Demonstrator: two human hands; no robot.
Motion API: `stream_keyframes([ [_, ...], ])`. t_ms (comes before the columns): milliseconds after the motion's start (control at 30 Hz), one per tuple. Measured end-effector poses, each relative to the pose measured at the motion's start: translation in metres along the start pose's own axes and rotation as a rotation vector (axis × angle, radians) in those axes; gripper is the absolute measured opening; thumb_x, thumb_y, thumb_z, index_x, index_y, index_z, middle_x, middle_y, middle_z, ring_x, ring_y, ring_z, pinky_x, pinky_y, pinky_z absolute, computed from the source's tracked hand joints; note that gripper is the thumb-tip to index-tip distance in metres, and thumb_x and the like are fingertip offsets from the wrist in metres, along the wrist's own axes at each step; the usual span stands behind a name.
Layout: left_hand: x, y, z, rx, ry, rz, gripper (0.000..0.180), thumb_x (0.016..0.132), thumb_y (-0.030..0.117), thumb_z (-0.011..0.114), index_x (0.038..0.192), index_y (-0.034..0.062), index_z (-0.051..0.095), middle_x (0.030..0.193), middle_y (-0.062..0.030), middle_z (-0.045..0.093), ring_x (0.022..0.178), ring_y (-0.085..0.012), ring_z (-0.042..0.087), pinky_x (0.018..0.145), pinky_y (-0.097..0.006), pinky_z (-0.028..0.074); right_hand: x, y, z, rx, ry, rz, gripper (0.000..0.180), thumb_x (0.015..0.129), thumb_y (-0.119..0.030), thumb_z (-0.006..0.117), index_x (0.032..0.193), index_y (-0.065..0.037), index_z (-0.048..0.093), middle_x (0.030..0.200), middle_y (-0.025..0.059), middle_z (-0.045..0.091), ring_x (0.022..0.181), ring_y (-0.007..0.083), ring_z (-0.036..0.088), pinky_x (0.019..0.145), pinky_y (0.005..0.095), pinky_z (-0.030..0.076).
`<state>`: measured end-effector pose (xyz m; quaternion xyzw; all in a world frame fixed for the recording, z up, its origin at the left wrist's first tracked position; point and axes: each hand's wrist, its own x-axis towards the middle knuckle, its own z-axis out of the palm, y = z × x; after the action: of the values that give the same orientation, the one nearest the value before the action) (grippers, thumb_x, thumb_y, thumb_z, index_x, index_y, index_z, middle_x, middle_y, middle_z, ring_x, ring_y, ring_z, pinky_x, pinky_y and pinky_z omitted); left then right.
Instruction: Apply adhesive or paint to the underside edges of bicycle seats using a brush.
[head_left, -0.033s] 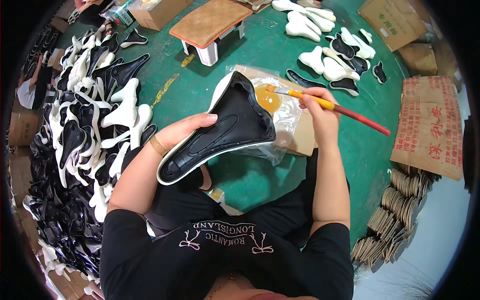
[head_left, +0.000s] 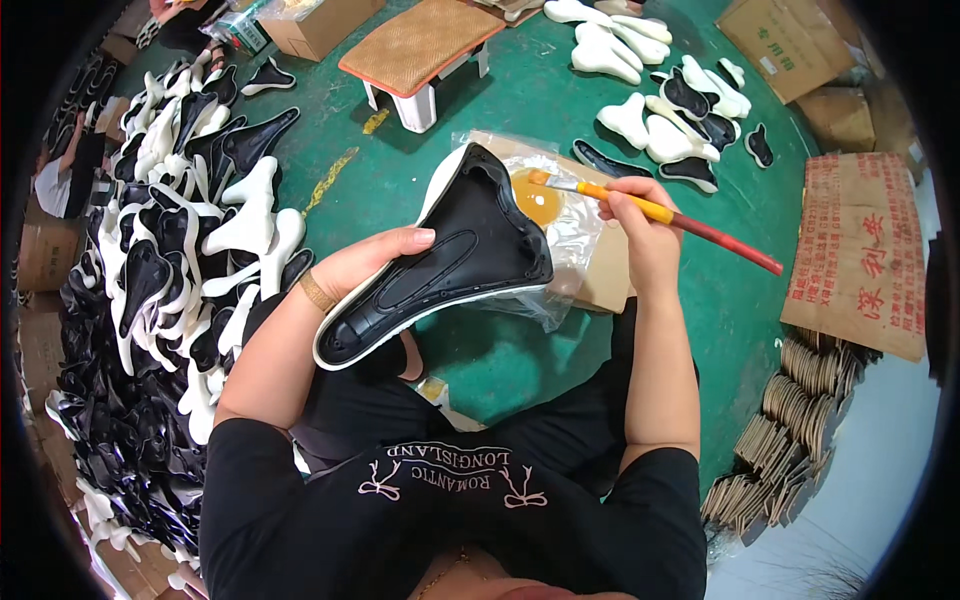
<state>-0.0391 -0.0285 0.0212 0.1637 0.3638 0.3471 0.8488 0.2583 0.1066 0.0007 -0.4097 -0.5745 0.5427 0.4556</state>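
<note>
A seated worker's left hand [head_left: 365, 262] cradles a black bicycle saddle shell [head_left: 440, 265] with a white rim, fingers curled under its edge and the thumb laid flat along the top, so that the piece sits tilted above the lap with its narrow nose toward the body. The right hand [head_left: 640, 225] pinches a paintbrush [head_left: 650, 210] with a yellow and red handle between thumb and fingers, its bristles dipped over a puddle of amber glue [head_left: 535, 200] pooled on a clear plastic sheet [head_left: 575, 240] spread across a flat piece of cardboard on the green floor [head_left: 520, 350], just past the saddle's wide end. To the person's left lies a deep pile of black and white saddle parts [head_left: 180, 250]; more white and black pieces [head_left: 660, 110] lie scattered ahead on the right, near a low stool [head_left: 420, 45] with a woven seat. Flattened cartons [head_left: 860, 250] lie to the right. Done well, the step in hand would seem to call for a lightly loaded brush, wiped of drips before it crosses to the shell, and a steady left grip that keeps the shell's face up toward the brush while fingers stay off the surface to be coated.
</note>
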Motion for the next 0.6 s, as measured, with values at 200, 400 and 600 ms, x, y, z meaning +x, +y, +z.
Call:
stream_keyframes([
  [200, 0.008, -0.002, 0.0, 0.029, 0.021, 0.037, 0.044, 0.094, 0.029, 0.062, 0.127, -0.0003, 0.056, 0.107, -0.0121, 0.069, 0.081, -0.0134, 0.071, 0.068, -0.026, 0.061, -0.005, -0.013, -0.001, -0.034, -0.146, -0.053, 0.007, 0.088, -0.001, 0.064, 0.095, 0.002, 0.064, 0.09, 0.0072, 0.065, 0.078, 0.0129, 0.063, 0.074, 0.026, 0.052],
  [400, 0.006, -0.003, 0.006, 0.112, -0.045, 0.077, 0.052, 0.093, 0.027, 0.063, 0.134, -0.0027, 0.049, 0.11, -0.0097, 0.069, 0.092, -0.0126, 0.068, 0.08, -0.026, 0.056, -0.002, -0.013, 0.002, -0.196, -0.17, -0.296, 0.007, 0.086, 0.002, 0.066, 0.092, 0.003, 0.063, 0.096, 0.0078, 0.061, 0.081, 0.0131, 0.062, 0.073, 0.0254, 0.05],
  [600, 0.003, -0.001, 0.008, 0.149, 0.038, 0.073, 0.049, 0.097, 0.025, 0.059, 0.137, -0.0005, 0.047, 0.116, -0.0062, 0.064, 0.092, -0.0058, 0.064, 0.079, -0.022, 0.054, -0.002, -0.025, -0.005, -0.258, -0.251, -0.384, 0.006, 0.075, 0.001, 0.067, 0.08, -0.001, 0.064, 0.083, 0.0057, 0.065, 0.076, 0.0133, 0.061, 0.067, 0.0261, 0.048],
])
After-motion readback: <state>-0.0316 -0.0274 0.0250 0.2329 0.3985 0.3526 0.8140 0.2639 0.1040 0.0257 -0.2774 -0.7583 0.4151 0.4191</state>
